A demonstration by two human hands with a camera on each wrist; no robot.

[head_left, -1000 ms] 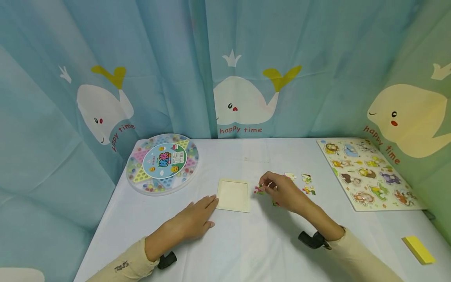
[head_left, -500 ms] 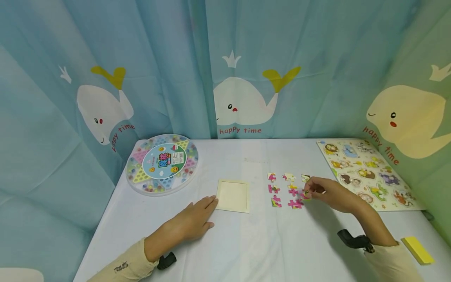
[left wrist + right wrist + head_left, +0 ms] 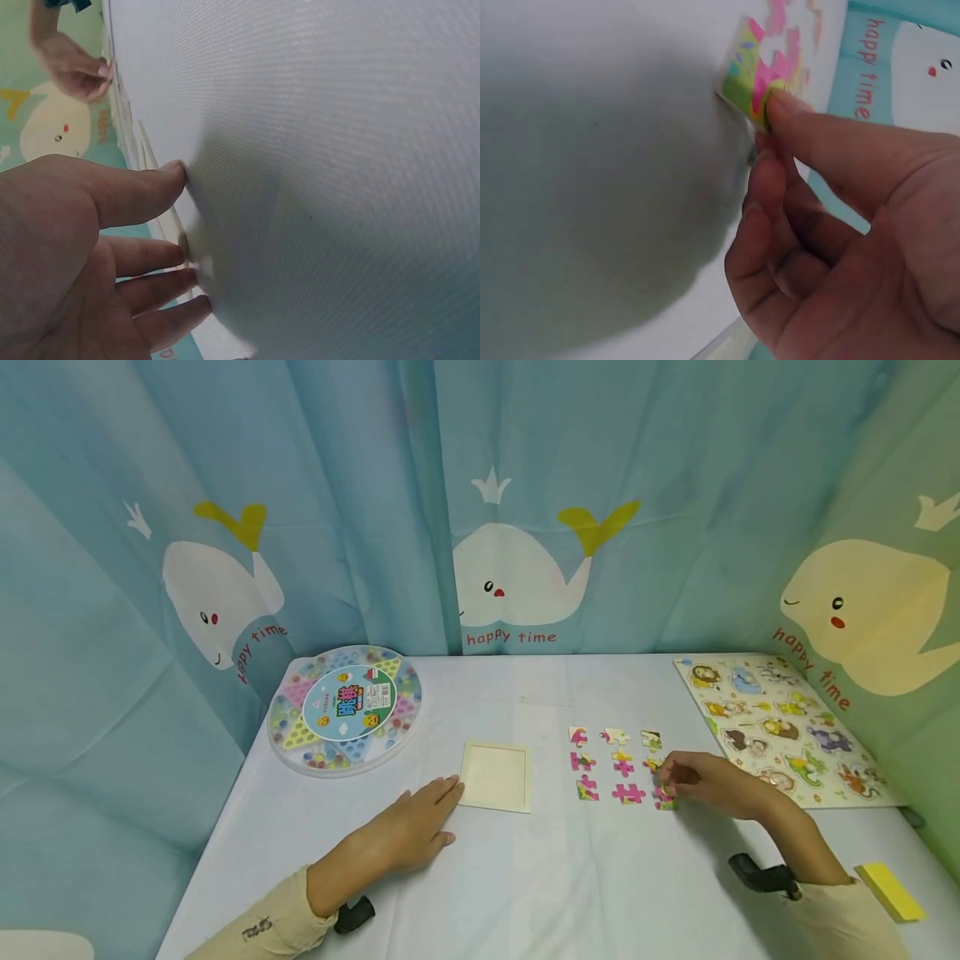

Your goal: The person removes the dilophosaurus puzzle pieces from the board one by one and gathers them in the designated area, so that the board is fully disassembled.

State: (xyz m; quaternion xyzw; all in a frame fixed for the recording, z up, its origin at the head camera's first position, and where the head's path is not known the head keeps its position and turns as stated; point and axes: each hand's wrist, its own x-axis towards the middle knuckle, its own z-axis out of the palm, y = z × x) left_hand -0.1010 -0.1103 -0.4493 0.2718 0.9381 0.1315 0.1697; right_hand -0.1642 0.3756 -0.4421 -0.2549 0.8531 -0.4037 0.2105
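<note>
My right hand (image 3: 701, 783) pinches a pink, green and yellow jigsaw piece (image 3: 744, 79) by its edge between thumb and index finger. This piece is at the near right corner of a layout of several jigsaw pieces (image 3: 628, 793) on the white tablecloth, spaced apart in three rows. My left hand (image 3: 416, 827) lies with straight fingers on the cloth, fingertips at the left edge of a square, pale wooden puzzle tray (image 3: 495, 777). No pieces lie inside the tray. In the left wrist view the left hand's thumb (image 3: 146, 196) stands apart from its fingers.
A round Chinese checkers set (image 3: 345, 710) lies at the back left. At the back right is an animal peg-puzzle board (image 3: 780, 727). A yellow block (image 3: 890, 892) sits near the right table edge. Curtains (image 3: 510, 443) with whale prints surround the table.
My right hand has moved right from the left side of the pieces, then slightly toward me, bringing a jigsaw piece to the near right corner of the layout. The left hand stays still.
</note>
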